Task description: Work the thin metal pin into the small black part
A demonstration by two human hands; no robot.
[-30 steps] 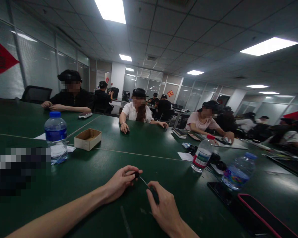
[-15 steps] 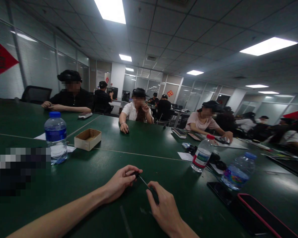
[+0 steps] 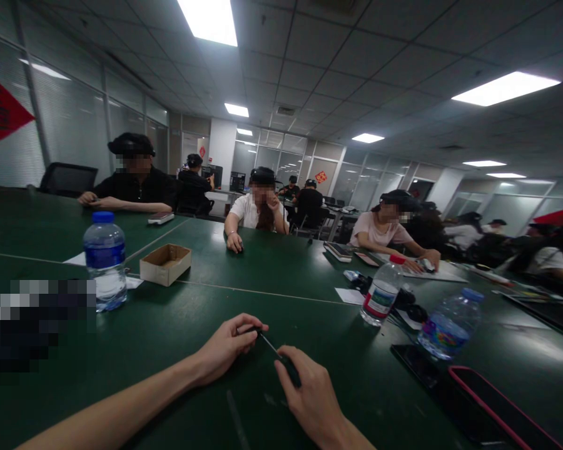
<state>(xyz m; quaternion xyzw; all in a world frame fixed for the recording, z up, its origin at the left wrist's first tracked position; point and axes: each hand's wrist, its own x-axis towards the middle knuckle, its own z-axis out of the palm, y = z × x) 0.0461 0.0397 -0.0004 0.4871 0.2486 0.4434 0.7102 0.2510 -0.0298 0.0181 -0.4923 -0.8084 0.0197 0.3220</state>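
My left hand (image 3: pixel 226 347) rests on the green table (image 3: pixel 272 275), fingers pinched around a small dark object (image 3: pixel 253 330). My right hand (image 3: pixel 309 392) grips the black handle of a thin screwdriver (image 3: pixel 281 360). Its metal shaft slants up and left, with the tip meeting the small object between my left fingers. Both hands are low in the middle of the view, close together.
A blue-capped water bottle (image 3: pixel 105 260) and an open cardboard box (image 3: pixel 165 263) stand left. A red-capped bottle (image 3: pixel 382 294), another bottle (image 3: pixel 450 322) and two phones (image 3: pixel 478 400) lie right. Several people sit across and along the table.
My hands have barely moved. The person across the table in white has raised a hand from the table to the face.
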